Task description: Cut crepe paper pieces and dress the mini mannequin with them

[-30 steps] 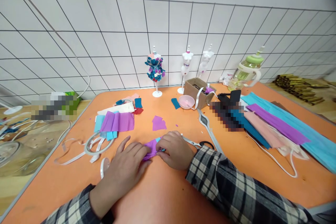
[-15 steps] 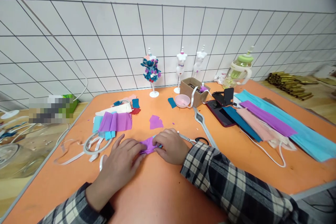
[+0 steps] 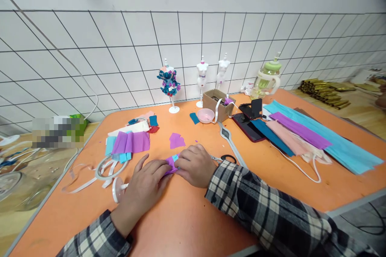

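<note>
Purple material [image 3: 170,164] between both hands [image 3: 148,181] [image 3: 196,165]

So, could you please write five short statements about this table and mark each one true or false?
1. The left hand and right hand both touch one purple fabric piece. True.
2. The scissors lie beside the left hand. False: the scissors are beside the right hand.
3. The pink bowl stands beside the cardboard box. True.
4. All three dress forms wear teal ruffles. False: only the leftmost dress form does.
5. The green-lidded bottle stands left of the cardboard box. False: it stands to the right.
</note>
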Available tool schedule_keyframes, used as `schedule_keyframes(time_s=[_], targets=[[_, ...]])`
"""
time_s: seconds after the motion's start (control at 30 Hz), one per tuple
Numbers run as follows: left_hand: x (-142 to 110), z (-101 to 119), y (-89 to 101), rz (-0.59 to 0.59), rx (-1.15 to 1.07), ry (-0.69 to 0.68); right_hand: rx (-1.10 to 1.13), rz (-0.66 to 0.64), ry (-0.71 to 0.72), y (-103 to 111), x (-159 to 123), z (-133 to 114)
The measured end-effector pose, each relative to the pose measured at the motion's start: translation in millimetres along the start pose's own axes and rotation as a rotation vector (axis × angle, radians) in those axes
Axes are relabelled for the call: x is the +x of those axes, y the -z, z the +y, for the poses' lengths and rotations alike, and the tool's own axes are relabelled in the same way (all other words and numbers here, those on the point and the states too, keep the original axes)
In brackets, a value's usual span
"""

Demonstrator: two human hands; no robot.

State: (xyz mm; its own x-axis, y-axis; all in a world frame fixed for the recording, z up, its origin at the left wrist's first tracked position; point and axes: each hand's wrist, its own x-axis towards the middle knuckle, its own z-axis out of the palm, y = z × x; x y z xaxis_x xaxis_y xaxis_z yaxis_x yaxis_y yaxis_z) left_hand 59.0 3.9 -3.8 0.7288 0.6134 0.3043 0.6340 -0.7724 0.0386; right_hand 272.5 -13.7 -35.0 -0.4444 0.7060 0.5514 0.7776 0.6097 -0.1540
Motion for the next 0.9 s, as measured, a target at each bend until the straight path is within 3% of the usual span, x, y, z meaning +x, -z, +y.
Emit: schedule_keyframes(time_s=[0.5,0.7,0.9], targets=[[0,-3,-3.1,0.009,-0.044,0.033,-0.068,-0.083,0.072,-8,2,-6],[-6,-10,-12.0,0.059,-0.065,-0.026,0.107,-0.092,-0.120,-10,3,-6],[-9,-13,-22.5,0.049,-0.063,0.016,0.165,-0.117,-0.221,-7,6,-8]])
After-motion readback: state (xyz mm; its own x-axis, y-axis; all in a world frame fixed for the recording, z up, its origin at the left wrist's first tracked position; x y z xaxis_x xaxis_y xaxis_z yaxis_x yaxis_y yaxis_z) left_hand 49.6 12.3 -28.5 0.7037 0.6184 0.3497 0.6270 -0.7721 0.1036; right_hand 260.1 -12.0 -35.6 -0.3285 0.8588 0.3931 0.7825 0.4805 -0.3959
